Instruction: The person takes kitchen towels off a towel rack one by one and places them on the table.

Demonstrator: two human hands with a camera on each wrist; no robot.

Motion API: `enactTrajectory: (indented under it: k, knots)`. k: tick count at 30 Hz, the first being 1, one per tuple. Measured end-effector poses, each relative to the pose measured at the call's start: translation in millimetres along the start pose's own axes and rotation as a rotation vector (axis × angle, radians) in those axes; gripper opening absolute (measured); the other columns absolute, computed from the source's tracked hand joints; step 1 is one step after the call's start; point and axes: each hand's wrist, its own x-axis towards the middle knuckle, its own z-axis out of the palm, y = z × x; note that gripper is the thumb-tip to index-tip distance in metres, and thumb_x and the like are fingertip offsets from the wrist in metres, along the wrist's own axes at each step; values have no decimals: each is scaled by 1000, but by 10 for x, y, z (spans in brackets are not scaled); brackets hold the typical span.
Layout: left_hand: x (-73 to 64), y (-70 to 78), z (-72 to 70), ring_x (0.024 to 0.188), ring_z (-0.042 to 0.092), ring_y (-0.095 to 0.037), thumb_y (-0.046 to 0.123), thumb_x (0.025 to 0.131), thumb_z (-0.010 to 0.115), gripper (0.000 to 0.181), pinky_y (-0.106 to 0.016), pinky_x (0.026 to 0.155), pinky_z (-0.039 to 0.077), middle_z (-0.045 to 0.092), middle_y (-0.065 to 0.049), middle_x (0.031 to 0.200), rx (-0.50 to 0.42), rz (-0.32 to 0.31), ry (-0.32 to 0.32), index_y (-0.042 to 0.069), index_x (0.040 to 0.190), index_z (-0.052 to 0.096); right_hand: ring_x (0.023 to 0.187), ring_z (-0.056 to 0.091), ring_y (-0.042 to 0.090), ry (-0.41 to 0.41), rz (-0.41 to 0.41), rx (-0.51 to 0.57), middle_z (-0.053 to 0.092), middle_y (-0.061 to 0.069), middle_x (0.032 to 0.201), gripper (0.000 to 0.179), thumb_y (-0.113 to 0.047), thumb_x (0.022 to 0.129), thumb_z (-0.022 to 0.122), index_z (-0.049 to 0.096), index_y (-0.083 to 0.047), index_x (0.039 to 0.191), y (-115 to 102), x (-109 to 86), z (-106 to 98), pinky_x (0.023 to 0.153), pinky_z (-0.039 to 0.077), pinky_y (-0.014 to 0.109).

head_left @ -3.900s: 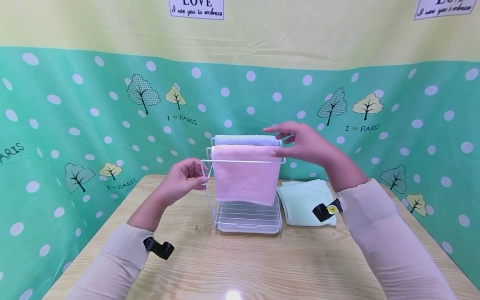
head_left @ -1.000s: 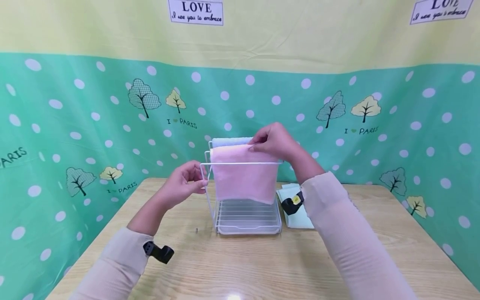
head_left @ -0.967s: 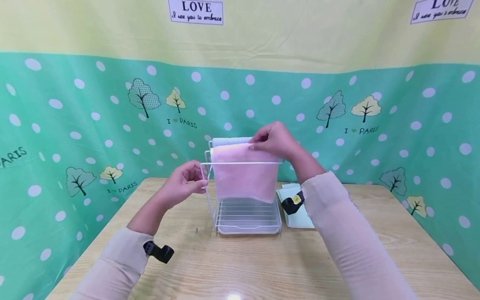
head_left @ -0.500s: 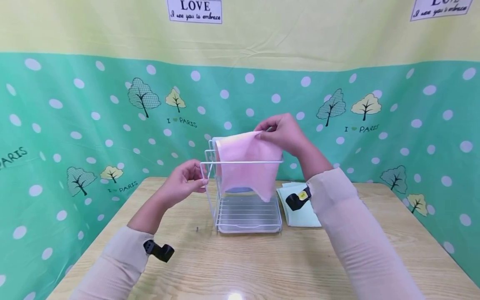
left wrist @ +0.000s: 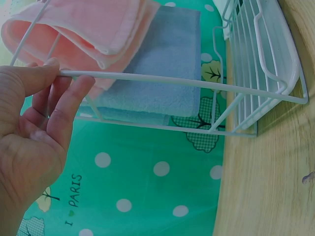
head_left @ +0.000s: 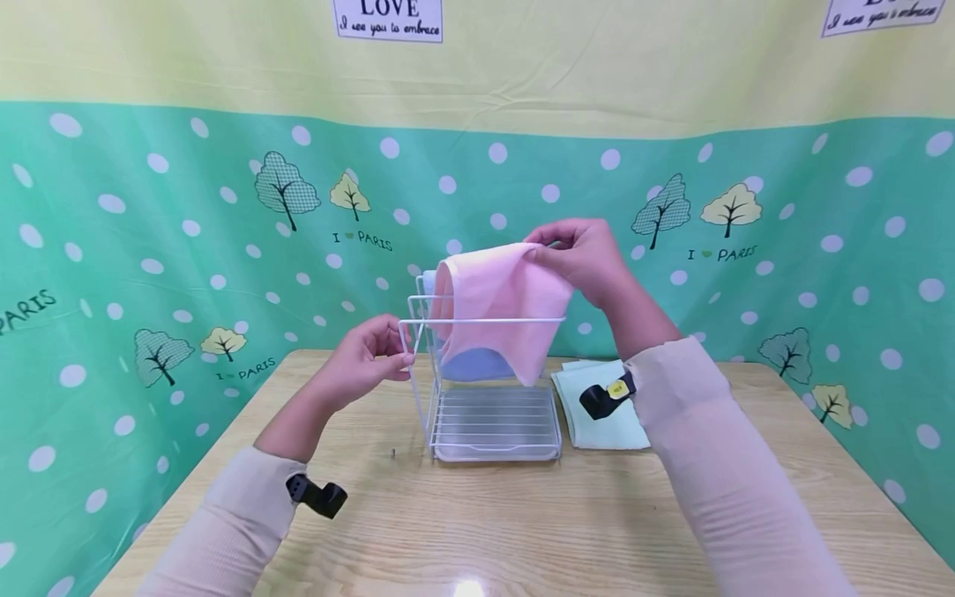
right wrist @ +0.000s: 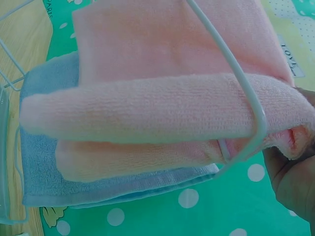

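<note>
My right hand (head_left: 585, 255) pinches the top of a pink towel (head_left: 503, 290), which is lifted above the rails of a white wire rack (head_left: 485, 321). The towel's lower edge hangs bunched behind the front rail. In the left wrist view, my left hand (left wrist: 44, 108) grips the rack's side wire (left wrist: 162, 78) between thumb and fingers. A blue towel (left wrist: 167, 54) hangs on the rack behind the pink one. The right wrist view shows the folds of the pink towel (right wrist: 142, 108) close up, with a rack wire crossing over them.
At the rack's base sits a clear tray (head_left: 496, 454) under a wire grid. A folded pale green towel (head_left: 597, 423) lies on the wooden table (head_left: 477, 531) to the right of the rack. A patterned curtain (head_left: 186, 274) surrounds the table's back and sides.
My right hand has taken hold of the pink towel and raised it up and to the right. More of the blue towel shows below it. My left hand stays on the rack.
</note>
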Motion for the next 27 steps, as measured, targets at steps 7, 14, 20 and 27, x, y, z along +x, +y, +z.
enactTrajectory:
  k: [7,14,20,27]
  knots:
    - [4,-9,4,81,62,-23,-5,92,60,14,-42,75,61,58,-19,89,-24,7,-10,1,102,52,65,64,19,43,-3,102,70,7,82,12,-9,80,82,77,-8,91,-11,-20,-58,56,59,29]
    - [1,-4,1,81,62,-23,-6,92,60,14,-42,75,61,58,-19,89,-32,12,-11,1,101,52,62,65,18,80,-25,192,70,6,83,10,-8,80,80,77,-10,90,-69,-59,-114,53,59,28]
    - [1,9,-2,81,62,-23,-6,92,60,14,-43,75,61,58,-19,90,-36,12,-13,0,101,52,62,64,17,117,-74,314,69,8,83,11,-2,80,79,77,-7,90,-99,-101,-162,54,59,28]
    - [-1,-3,-3,81,62,-23,-5,92,60,16,-42,75,61,58,-19,90,-35,12,-18,-5,104,51,66,66,18,188,-113,408,69,8,85,12,-1,80,79,77,-6,90,-125,-141,-216,59,61,28]
